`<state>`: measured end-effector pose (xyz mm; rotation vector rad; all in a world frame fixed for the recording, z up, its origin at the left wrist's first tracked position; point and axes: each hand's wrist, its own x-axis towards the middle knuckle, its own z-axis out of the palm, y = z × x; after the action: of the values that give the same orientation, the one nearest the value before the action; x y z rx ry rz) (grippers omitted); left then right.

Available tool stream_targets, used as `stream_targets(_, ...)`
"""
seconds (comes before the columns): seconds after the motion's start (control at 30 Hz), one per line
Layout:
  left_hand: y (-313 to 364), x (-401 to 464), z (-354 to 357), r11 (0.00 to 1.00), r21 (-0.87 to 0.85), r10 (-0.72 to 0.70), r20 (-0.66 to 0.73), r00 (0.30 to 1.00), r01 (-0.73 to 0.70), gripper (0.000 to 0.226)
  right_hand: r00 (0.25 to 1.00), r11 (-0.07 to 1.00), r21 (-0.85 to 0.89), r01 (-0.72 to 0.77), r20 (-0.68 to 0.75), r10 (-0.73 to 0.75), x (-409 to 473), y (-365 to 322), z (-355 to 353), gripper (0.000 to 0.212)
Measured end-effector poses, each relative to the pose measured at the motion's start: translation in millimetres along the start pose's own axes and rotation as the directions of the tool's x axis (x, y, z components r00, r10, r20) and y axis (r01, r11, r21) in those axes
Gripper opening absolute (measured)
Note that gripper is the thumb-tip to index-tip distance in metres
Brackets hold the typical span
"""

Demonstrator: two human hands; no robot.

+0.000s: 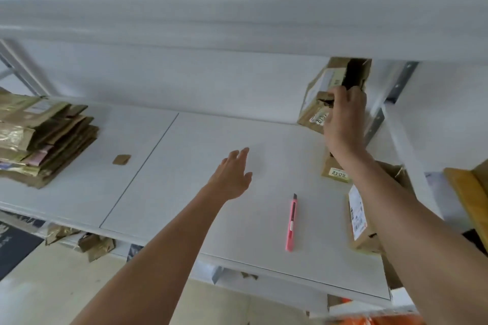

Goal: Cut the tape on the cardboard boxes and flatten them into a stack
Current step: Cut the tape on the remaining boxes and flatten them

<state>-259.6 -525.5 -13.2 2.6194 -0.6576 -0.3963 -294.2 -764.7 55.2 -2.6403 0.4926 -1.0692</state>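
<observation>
My right hand grips a taped cardboard box with white labels, held tilted in the air at the back right of the white shelf. Its upper end sits partly under the shelf above. My left hand hovers open over the middle of the shelf, fingers spread, holding nothing. A pink utility knife lies on the shelf to the right of my left hand. A stack of flattened cardboard boxes rests at the left end.
Two more labelled boxes sit on the shelf beneath my right forearm. A small brown cardboard scrap lies near the stack. Metal uprights stand at the right. Cardboard scraps lie below the shelf's front edge.
</observation>
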Motion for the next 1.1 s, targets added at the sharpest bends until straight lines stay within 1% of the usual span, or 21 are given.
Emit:
stream_targets(0.07, -11.1, -4.4, -5.2, 0.989, -0.140, -0.060, -0.049, 0.997, 0.053, 0.062, 0.997, 0.986, 0.147, 0.073, -0.051, -0.066, -10.6, -23.1, -0.2, 0.040)
stream_targets(0.1, -16.9, -7.0, -7.9, 0.966, -0.240, -0.120, -0.066, 0.991, 0.101, 0.061, 0.999, 0.961, 0.272, 0.036, -0.040, -0.026, -19.7, -33.5, 4.3, 0.037)
stream_targets(0.13, -22.9, -10.5, -10.9, 0.917, -0.366, -0.197, -0.063, 0.978, 0.161, 0.059, 0.998, 0.907, 0.416, -0.061, 0.021, 0.057, -33.2, -43.5, 12.5, 0.034)
stream_targets(0.17, -28.9, -15.6, -13.5, 0.824, -0.521, -0.278, -0.032, 0.960, 0.221, 0.058, 0.978, 0.802, 0.560, -0.207, 0.128, 0.163, -49.5, -53.6, 20.8, 0.031)
stream_targets(0.2, -34.3, -21.2, -16.2, 0.693, -0.671, -0.343, 0.018, 0.939, 0.265, 0.057, 0.924, 0.627, 0.679, -0.382, 0.270, 0.271, -67.0, -63.3, 28.6, 0.028)
stream_targets(0.23, -40.1, -26.6, -19.0, 0.547, -0.782, -0.391, 0.077, 0.917, 0.299, 0.057, 0.828, 0.391, 0.734, -0.555, 0.441, 0.347, -84.2, -72.5, 35.2, 0.027)
stream_targets(0.27, -46.8, -31.4, -21.8, 0.434, -0.843, -0.421, 0.123, 0.899, 0.319, 0.057, 0.705, 0.154, 0.707, -0.690, 0.608, 0.365, -100.9, -79.8, 41.3, 0.027)
stream_targets(0.3, -53.7, -35.3, -24.5, 0.376, -0.865, -0.437, 0.151, 0.886, 0.333, 0.057, 0.586, -0.031, 0.630, -0.776, 0.739, 0.334, -117.2, -85.5, 46.3, 0.029)
stream_targets(0.33, -60.9, -38.1, -25.6, 0.347, -0.872, -0.449, 0.169, 0.877, 0.346, 0.057, 0.499, -0.133, 0.552, -0.823, 0.816, 0.293, -132.4, -90.0, 50.5, 0.030)
stream_targets(0.37, -67.1, -40.5, -25.7, 0.335, -0.870, -0.461, 0.184, 0.868, 0.363, 0.055, 0.447, -0.166, 0.496, -0.853, 0.856, 0.261, -146.5, -93.7, 52.7, 0.030)
stream_targets(0.43, -76.2, -44.3, -23.9, 0.343, -0.848, -0.492, 0.204, 0.847, 0.404, 0.054, 0.389, -0.157, 0.423, -0.893, 0.898, 0.207, -167.0, -97.9, 56.5, 0.030)
stream_targets(0.5, -81.1, -47.8, -21.7, 0.355, -0.836, -0.499, 0.210, 0.841, 0.419, 0.056, 0.350, -0.094, 0.368, -0.925, 0.922, 0.169, -177.7, -97.2, 61.8, 0.030)
stream_targets(0.57, -82.8, -48.8, -19.6, 0.359, -0.847, -0.478, 0.193, 0.857, 0.391, 0.056, 0.324, 0.028, 0.324, -0.946, 0.931, 0.172, -181.1, -94.0, 68.6, 0.034)
stream_targets(0.67, -79.7, -47.3, -14.2, 0.403, -0.854, -0.400, 0.157, 0.903, 0.328, 0.060, 0.286, 0.282, 0.222, -0.933, 0.936, 0.207, -190.8, -91.0, 77.1, 0.043)
stream_targets(0.7, -76.5, -47.0, -11.8, 0.428, -0.848, -0.368, 0.153, 0.917, 0.313, 0.062, 0.291, 0.367, 0.198, -0.909, 0.931, 0.220, -194.4, -91.2, 76.9, 0.044)
stream_targets(0.77, -68.5, -46.9, -5.3, 0.461, -0.836, -0.308, 0.165, 0.937, 0.299, 0.066, 0.348, 0.523, 0.176, -0.834, 0.903, 0.251, -200.3, -87.1, 77.6, 0.040)
stream_targets(0.9, -56.2, -42.9, 4.1, 0.484, -0.828, -0.297, 0.150, 0.943, 0.284, 0.071, 0.471, 0.699, 0.139, -0.702, 0.826, 0.310, -192.5, -74.4, 78.6, 0.030)
stream_targets(0.93, -54.6, -41.5, 4.2, 0.489, -0.824, -0.308, 0.145, 0.940, 0.287, 0.072, 0.518, 0.701, 0.164, -0.694, 0.790, 0.328, -187.0, -72.9, 78.1, 0.030)
stream_targets(1.0, -53.0, -38.2, 3.6, 0.502, -0.813, -0.319, 0.144, 0.937, 0.296, 0.074, 0.582, 0.600, 0.317, -0.734, 0.748, 0.317, -174.4, -73.4, 73.2, 0.024)
stream_targets(1.03, -51.8, -37.8, 3.0, 0.508, -0.807, -0.324, 0.145, 0.935, 0.301, 0.074, 0.574, 0.508, 0.392, -0.767, 0.772, 0.272, -168.8, -76.9, 69.7, 0.025)
stream_targets(1.1, -49.4, -38.5, 0.8, 0.522, -0.793, -0.328, 0.154, 0.932, 0.315, 0.075, 0.501, 0.342, 0.444, -0.828, 0.859, 0.099, -163.2, -87.6, 63.3, 0.031)
